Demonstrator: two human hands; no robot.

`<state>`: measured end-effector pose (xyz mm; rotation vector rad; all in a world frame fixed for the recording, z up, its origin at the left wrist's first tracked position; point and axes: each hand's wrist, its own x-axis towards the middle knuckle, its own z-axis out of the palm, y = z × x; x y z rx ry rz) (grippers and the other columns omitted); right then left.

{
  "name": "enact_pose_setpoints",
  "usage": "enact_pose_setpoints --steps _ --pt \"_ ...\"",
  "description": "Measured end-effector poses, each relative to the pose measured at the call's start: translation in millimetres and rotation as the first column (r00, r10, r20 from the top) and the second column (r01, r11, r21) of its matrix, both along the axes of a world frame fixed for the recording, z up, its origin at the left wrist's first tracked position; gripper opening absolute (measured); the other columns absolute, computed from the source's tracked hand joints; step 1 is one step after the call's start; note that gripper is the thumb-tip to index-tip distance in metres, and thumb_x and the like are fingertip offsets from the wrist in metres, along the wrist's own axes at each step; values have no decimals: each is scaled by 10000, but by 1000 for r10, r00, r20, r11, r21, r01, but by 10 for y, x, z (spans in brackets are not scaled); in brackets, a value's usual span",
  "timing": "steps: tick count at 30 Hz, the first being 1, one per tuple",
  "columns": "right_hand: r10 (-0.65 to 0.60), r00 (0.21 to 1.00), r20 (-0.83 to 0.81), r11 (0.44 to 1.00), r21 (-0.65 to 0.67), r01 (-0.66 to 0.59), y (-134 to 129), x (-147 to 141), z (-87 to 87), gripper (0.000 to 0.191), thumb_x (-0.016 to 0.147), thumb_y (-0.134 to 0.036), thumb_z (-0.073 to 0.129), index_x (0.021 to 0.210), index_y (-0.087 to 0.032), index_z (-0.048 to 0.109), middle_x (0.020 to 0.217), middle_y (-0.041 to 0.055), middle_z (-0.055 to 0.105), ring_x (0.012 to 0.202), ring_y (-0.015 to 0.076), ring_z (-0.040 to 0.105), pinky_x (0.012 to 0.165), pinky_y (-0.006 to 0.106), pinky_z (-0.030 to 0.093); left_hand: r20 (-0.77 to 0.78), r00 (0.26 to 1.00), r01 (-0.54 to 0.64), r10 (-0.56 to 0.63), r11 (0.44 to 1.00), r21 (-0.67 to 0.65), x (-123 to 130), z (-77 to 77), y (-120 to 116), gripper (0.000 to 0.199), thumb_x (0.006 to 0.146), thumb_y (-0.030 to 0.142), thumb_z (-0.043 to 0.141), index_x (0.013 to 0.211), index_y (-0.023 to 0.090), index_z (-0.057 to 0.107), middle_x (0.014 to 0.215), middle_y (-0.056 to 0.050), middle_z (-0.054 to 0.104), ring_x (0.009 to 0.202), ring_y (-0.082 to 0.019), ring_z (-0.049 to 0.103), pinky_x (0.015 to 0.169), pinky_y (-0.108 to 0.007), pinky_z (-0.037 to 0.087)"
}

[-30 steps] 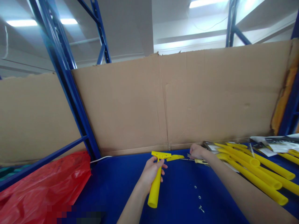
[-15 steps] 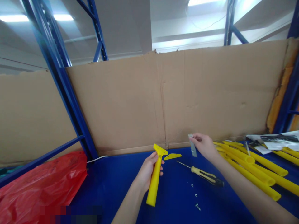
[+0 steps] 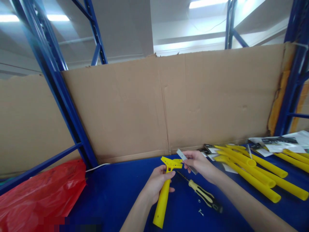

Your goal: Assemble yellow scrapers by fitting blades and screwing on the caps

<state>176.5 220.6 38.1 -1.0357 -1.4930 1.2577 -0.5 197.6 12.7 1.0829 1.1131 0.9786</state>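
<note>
My left hand (image 3: 159, 183) is wrapped round a yellow T-shaped handle (image 3: 163, 203), its wide head pointing away from me. A thin grey metal blade (image 3: 181, 155) is pinched in my right hand (image 3: 196, 162), close to the right end of that head. The small flat yellow plate (image 3: 178, 160) shows between the head and my right fingers; whether it is held or lies behind them I cannot tell. Below my right hand a screwdriver (image 3: 202, 193) with a cream and black handle lies on the blue table. Near it are a small nut (image 3: 199, 201) and a screw (image 3: 201, 212).
Several yellow handles (image 3: 260, 180) lie at the right, with printed packets (image 3: 281, 143) behind them. A red plastic bag (image 3: 48, 187) fills the left side. Tall cardboard (image 3: 130, 109) stands along the back of the blue table (image 3: 116, 193), between blue metal posts (image 3: 72, 112).
My right hand has brought the blade left and down, close to the yellow head. The handle in my left hand has shifted slightly down in view. The whole view has turned a little to the right.
</note>
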Motion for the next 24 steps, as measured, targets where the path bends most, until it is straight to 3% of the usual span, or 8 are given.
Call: enact_pose_setpoints --steps 3,8,12,20,24 --pt "-69 996 -53 998 -13 68 31 -2 -23 179 635 -174 617 799 -129 672 594 -8 631 517 97 548 476 203 430 -22 999 43 -44 999 -33 5 5 -7 314 672 216 699 948 144 567 812 -11 496 567 -81 493 379 -201 486" --pt "-219 976 -20 975 -54 217 133 -12 -148 147 622 -220 648 743 -147 689 551 -11 633 454 91 498 421 202 361 -54 989 132 -134 990 -42 50 23 -38 325 684 227 679 963 142 536 746 -1 522 487 -79 500 340 -196 456" --pt "-186 982 -36 982 -38 185 158 -48 -209 147 658 -241 606 698 -140 706 566 5 641 516 108 526 477 216 376 -48 985 162 -164 986 -41 84 25 -66 311 696 224 660 960 137 520 687 10 517 468 -82 497 338 -195 457" --pt "-105 994 -28 994 -38 104 86 -87 -226 173 634 -182 615 768 -133 711 780 56 722 728 175 636 649 258 471 33 986 165 -165 986 -1 115 -17 -55 331 719 221 645 1003 145 494 697 9 524 491 -86 507 379 -220 493" --pt "-102 992 76 985 -132 111 48 -129 -235 172 714 -216 589 840 -132 672 648 26 678 497 108 586 431 195 430 85 974 210 -211 978 20 132 -57 -63 333 728 198 641 1010 145 474 718 -5 547 543 -103 536 426 -242 518"
